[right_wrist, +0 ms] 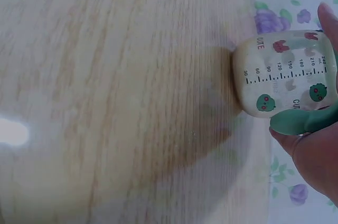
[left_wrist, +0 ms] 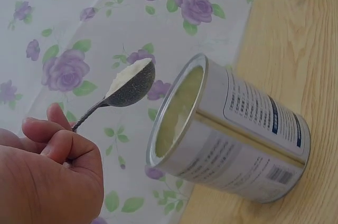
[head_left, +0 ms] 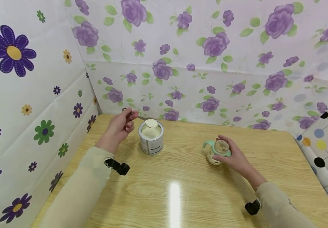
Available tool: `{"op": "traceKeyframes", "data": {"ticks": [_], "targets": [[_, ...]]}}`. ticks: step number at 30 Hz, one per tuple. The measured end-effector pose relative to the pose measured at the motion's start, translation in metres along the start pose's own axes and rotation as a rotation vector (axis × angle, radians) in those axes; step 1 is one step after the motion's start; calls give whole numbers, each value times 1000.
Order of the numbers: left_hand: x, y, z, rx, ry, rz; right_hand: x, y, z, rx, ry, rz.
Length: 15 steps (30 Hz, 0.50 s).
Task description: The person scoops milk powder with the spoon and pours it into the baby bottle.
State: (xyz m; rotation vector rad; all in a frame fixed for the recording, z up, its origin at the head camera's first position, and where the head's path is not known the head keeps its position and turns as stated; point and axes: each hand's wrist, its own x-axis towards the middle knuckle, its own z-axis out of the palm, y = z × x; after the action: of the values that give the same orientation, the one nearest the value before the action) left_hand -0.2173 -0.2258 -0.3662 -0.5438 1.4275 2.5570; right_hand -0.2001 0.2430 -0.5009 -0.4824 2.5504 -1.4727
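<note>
While left hand (head_left: 120, 125) pinches loaded spoon (left_wrist: 132, 94) above eleven-o'clock can (left_wrist: 237, 134), likely to catch spills, right hand (head_left: 235, 156) grips one-o'clock bottle (right_wrist: 280, 73).

Left arm (head_left: 79, 185) outstretched, left fingers (left_wrist: 71, 145) pinched, right arm (head_left: 278, 202) outstretched, right fingers (head_left: 225, 139) curved

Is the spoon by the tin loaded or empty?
Loaded: pale powder is heaped above the rim of the spoon held in the left hand.
</note>
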Motion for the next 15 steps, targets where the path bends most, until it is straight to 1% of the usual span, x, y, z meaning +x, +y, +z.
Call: {"op": "traceKeyframes", "data": {"ticks": [4,8,12,15], "targets": [[2,-3,11,-7,-16,-2,1,4,2,-13,16,-2],[1,-6,27,-5,-29,9,1,6,4,-23,29,-1],[1,-14,48,-1,-53,13,0,6,5,-43,34,-2],[2,-24,66,5,-74,6,1,6,5,-47,37,-2]]}}
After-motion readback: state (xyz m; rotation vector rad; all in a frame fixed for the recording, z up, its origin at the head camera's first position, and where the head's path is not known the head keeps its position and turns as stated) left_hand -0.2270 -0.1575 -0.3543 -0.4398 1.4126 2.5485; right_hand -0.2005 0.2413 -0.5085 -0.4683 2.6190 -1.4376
